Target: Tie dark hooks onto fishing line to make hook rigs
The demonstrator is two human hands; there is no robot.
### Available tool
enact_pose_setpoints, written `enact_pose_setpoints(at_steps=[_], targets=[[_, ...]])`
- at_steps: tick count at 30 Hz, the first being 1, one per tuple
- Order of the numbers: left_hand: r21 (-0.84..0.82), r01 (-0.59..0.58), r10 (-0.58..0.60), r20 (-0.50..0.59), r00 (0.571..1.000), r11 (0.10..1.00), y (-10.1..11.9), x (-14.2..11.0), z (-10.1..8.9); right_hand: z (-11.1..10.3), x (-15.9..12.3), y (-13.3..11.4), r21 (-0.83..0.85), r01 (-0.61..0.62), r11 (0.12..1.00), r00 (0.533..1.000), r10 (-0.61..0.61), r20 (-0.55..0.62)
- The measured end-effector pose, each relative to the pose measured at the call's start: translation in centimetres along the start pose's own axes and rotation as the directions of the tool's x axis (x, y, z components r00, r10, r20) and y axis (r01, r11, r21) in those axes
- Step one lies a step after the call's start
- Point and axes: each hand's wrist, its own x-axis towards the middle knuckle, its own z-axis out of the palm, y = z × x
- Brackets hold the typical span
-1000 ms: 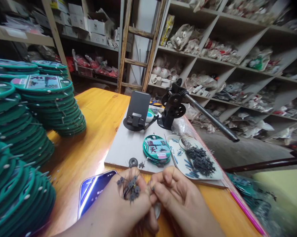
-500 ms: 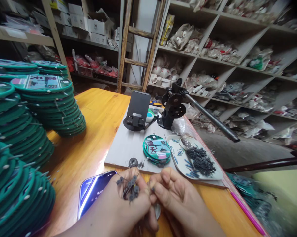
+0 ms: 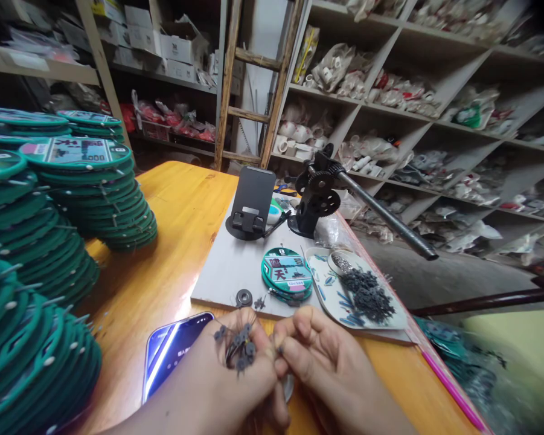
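My left hand (image 3: 240, 374) is curled closed around a bunch of small dark grey rubber pieces (image 3: 243, 349) on thin wires, which stick up out of the fist. Thumb and fingertips of my right hand (image 3: 319, 356) are pinched together, touching the left fingertips. A tiny dark bit (image 3: 279, 349) shows at that pinch; its kind is too small to make out. Beneath the hands a round, shiny object (image 3: 288, 386) is mostly hidden. Just beyond them lie a dark ring (image 3: 243, 298) and a loose dark grey piece (image 3: 259, 302) on the board's near edge.
A pale board (image 3: 217, 272) carries green labelled line spools (image 3: 287, 273), a tray (image 3: 319, 260) of dark grey pieces, a phone stand (image 3: 252, 199) and a black geared clamp with a rod (image 3: 384, 211). Tall spool stacks (image 3: 90, 193) and a phone (image 3: 172, 350) are at left.
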Motion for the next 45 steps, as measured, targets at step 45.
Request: enact_pose_setpoints(at_steps=[45], targets=[[-0.036,-0.024,0.022,-0.059,0.998,0.999,-0.5,0.3,0.1,0.5,0.0,0.7,0.011,0.069,0.998,0.99,-0.067,-0.123]])
